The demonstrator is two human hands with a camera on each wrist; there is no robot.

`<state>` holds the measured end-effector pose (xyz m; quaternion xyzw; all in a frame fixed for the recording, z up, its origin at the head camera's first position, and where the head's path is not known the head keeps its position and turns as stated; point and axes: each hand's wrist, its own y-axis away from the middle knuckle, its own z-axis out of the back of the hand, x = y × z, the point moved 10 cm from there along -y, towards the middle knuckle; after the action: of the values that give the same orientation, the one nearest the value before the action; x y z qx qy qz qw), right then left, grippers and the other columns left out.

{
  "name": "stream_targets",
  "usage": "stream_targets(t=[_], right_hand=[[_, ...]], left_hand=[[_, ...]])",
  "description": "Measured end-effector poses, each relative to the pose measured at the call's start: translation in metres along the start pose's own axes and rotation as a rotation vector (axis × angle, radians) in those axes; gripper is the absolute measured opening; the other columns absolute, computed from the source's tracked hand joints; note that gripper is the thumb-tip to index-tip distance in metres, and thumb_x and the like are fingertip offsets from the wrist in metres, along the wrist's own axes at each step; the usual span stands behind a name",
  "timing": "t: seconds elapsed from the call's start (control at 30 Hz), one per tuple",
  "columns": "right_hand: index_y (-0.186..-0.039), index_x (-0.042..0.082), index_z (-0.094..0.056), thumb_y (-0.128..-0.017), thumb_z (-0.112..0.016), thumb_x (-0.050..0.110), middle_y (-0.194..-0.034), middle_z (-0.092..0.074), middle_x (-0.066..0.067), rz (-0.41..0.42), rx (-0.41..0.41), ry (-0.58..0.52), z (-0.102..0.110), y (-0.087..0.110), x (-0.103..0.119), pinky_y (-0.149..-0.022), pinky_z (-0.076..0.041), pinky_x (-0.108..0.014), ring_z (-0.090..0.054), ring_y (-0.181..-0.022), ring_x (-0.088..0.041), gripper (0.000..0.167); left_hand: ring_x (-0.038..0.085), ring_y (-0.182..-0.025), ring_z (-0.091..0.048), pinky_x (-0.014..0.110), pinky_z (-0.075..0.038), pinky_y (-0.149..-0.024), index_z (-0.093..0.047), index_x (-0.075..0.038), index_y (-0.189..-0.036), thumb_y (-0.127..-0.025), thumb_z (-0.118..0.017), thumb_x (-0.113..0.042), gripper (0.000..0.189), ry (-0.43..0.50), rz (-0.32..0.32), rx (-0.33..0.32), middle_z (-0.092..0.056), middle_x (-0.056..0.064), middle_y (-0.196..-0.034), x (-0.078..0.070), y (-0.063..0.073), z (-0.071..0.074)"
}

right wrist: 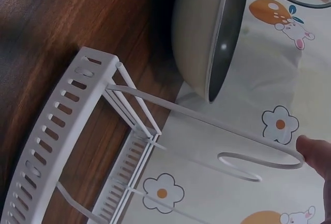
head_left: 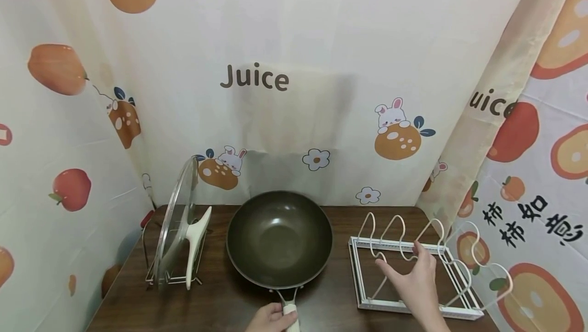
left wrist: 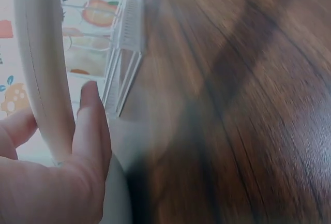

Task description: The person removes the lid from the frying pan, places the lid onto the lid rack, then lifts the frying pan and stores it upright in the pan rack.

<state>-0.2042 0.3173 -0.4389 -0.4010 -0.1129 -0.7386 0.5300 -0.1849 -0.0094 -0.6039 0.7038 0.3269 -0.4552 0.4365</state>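
A dark-lined wok (head_left: 278,240) sits at the middle of the table, its pale handle (head_left: 291,316) pointing toward me. My left hand (head_left: 270,317) grips that handle; in the left wrist view the thumb and fingers lie around the handle (left wrist: 44,69). At the right, a white rack (head_left: 381,305) with several wavy wire dividers lies on the table. Over it reaches my right hand (head_left: 415,281), thumb and fingers spread between dividers. The right wrist view puts the thumb (right wrist: 314,152) right at the rounded end of one divider (right wrist: 232,129).
On the left a glass lid (head_left: 171,225) with a pale handle (head_left: 196,243) stands upright in a wire stand (head_left: 176,281). Fruit-printed cloth (head_left: 294,118) hangs behind the wooden table (head_left: 331,306) and along both sides.
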Motion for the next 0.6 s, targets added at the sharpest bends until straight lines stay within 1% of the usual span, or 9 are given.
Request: stream_targets(t=[0.03, 0.1, 0.2, 0.27, 0.37, 0.47, 0.6], right_hand=[[-0.146, -0.016, -0.035, -0.074, -0.091, 0.026, -0.14, -0.041, -0.036, 0.006, -0.004, -0.001, -0.001, 0.0, 0.0, -0.105, -0.038, -0.063, -0.037, -0.131, -0.051, 0.1], [-0.144, -0.014, -0.04, -0.075, -0.09, 0.024, -0.14, -0.041, -0.036, 0.015, -0.002, 0.007, -0.003, 0.0, 0.0, -0.103, -0.038, -0.061, -0.038, -0.129, -0.05, 0.094], [-0.14, -0.009, -0.046, -0.076, -0.089, 0.024, -0.135, -0.042, -0.034, 0.036, 0.002, 0.02, -0.004, 0.001, 0.001, -0.097, -0.038, -0.056, -0.04, -0.122, -0.047, 0.085], [-0.138, -0.007, -0.049, -0.076, -0.089, 0.023, -0.129, -0.044, -0.03, 0.048, -0.003, 0.021, -0.004, 0.002, 0.001, -0.092, -0.038, -0.05, -0.042, -0.117, -0.042, 0.08], [-0.136, -0.005, -0.051, -0.075, -0.09, 0.021, -0.124, -0.046, -0.027, 0.069, -0.014, 0.019, -0.003, 0.002, 0.002, -0.088, -0.036, -0.042, -0.042, -0.111, -0.035, 0.078], [-0.136, -0.005, -0.051, -0.074, -0.09, 0.02, -0.126, -0.046, -0.027, 0.086, -0.016, 0.015, -0.004, 0.001, 0.003, -0.088, -0.035, -0.039, -0.043, -0.111, -0.034, 0.077], [-0.138, -0.005, -0.05, -0.073, -0.089, 0.019, -0.13, -0.046, -0.027, 0.109, -0.022, 0.002, -0.006, -0.003, 0.003, -0.088, -0.034, -0.033, -0.044, -0.112, -0.035, 0.079]], left_hand=[[0.007, -0.079, -0.07, 0.02, -0.058, -0.071, -0.059, 0.016, -0.114, -0.097, -0.071, -0.022, 0.044, 0.013, 0.001, 0.018, -0.079, 0.008, -0.097, 0.0, 0.001, -0.003], [0.003, -0.072, -0.068, 0.016, -0.056, -0.065, -0.066, 0.009, -0.109, -0.097, -0.071, -0.025, 0.036, 0.036, 0.032, 0.06, -0.078, 0.001, -0.089, 0.001, 0.003, -0.009], [0.0, -0.066, -0.064, 0.014, -0.053, -0.06, -0.073, 0.003, -0.103, -0.098, -0.071, -0.031, 0.035, 0.036, 0.069, 0.11, -0.074, -0.006, -0.078, 0.002, 0.005, -0.015], [-0.001, -0.065, -0.064, 0.013, -0.052, -0.059, -0.076, 0.002, -0.103, -0.097, -0.072, -0.035, 0.037, 0.037, 0.091, 0.129, -0.072, -0.009, -0.073, 0.002, 0.006, -0.017], [-0.001, -0.066, -0.065, 0.013, -0.053, -0.06, -0.076, 0.003, -0.105, -0.097, -0.071, -0.035, 0.039, 0.05, 0.092, 0.153, -0.072, -0.009, -0.073, 0.0, 0.007, -0.018], [-0.001, -0.066, -0.066, 0.013, -0.053, -0.061, -0.076, 0.004, -0.106, -0.097, -0.071, -0.035, 0.04, 0.069, 0.09, 0.175, -0.072, -0.009, -0.074, -0.002, 0.007, -0.019], [-0.001, -0.066, -0.066, 0.014, -0.054, -0.061, -0.075, 0.005, -0.106, -0.097, -0.072, -0.036, 0.042, 0.074, 0.076, 0.188, -0.073, -0.008, -0.075, -0.003, 0.007, -0.019]])
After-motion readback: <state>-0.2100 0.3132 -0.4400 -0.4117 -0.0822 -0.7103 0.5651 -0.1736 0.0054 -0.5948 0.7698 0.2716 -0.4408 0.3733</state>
